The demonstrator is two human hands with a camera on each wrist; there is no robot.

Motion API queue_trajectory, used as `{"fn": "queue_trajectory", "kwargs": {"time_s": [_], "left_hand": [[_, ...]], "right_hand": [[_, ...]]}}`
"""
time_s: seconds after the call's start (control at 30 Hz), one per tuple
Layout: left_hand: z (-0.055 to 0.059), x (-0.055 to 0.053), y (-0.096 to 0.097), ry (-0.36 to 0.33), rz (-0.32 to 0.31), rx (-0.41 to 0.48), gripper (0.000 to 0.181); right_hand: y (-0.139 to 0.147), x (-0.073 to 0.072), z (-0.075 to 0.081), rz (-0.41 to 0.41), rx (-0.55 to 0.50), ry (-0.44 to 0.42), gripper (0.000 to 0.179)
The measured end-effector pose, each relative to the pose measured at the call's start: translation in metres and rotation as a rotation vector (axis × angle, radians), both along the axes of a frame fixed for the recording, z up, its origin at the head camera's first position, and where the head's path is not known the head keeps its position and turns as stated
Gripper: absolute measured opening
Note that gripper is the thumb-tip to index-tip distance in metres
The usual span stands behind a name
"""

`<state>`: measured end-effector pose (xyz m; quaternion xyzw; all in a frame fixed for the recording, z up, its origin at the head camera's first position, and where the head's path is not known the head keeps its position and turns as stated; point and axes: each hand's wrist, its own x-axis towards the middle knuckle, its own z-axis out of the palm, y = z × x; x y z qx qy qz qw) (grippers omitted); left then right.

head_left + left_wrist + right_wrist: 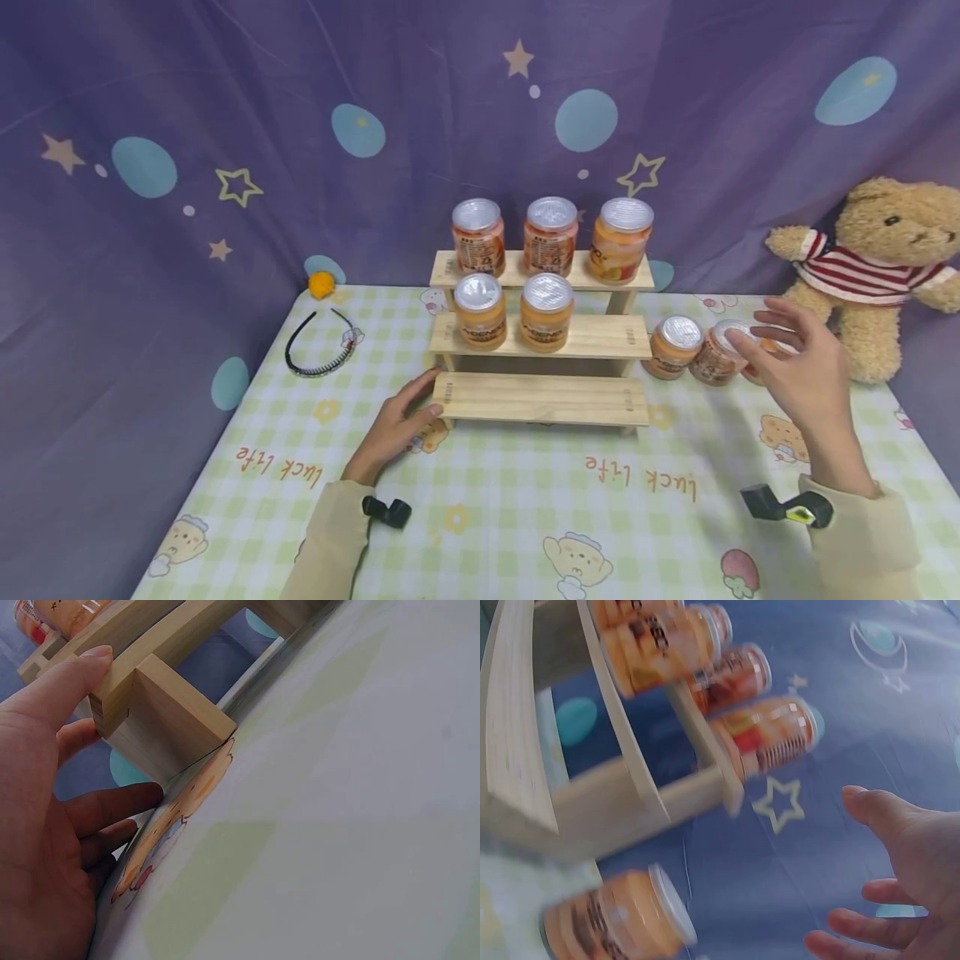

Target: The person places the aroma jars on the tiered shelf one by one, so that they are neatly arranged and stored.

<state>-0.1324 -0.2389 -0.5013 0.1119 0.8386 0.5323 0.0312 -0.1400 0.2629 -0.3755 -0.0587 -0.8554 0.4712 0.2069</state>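
With the jars (671, 354) on the surface (525, 483) crowded at the wooden rack's three o'clock, a clumsy reach could topple a neighbour. The right hand (806, 371) hovers near them, fingers spread and unladen, pointing toward eleven o'clock; the left hand (393, 429) touches the wooden rack (540, 398) at eight o'clock, its fingers loose.

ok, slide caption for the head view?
Left hand touches a three-tier pale wooden rack holding five silver-lidded orange jars; right hand hovers by three more jars.
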Motion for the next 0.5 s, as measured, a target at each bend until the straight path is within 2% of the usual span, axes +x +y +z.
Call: {"fn": "queue_trajectory", "kwargs": {"time_s": [0.13,0.37,0.5], "left_hand": [[0.001,0.000,0.000,-0.002,-0.001,-0.002,0.057],[0.000,0.000,0.001,0.012,-0.005,-0.010,0.058],[-0.001,-0.001,0.000,0.014,-0.010,-0.013,0.057]], "right_hand": [[0.020,0.000,-0.005,-0.059,-0.049,-0.010,0.059],[0.053,-0.002,-0.011,-0.226,0.066,-0.145,0.064],[0.066,-0.005,-0.017,-0.286,0.081,-0.206,0.065]]}}
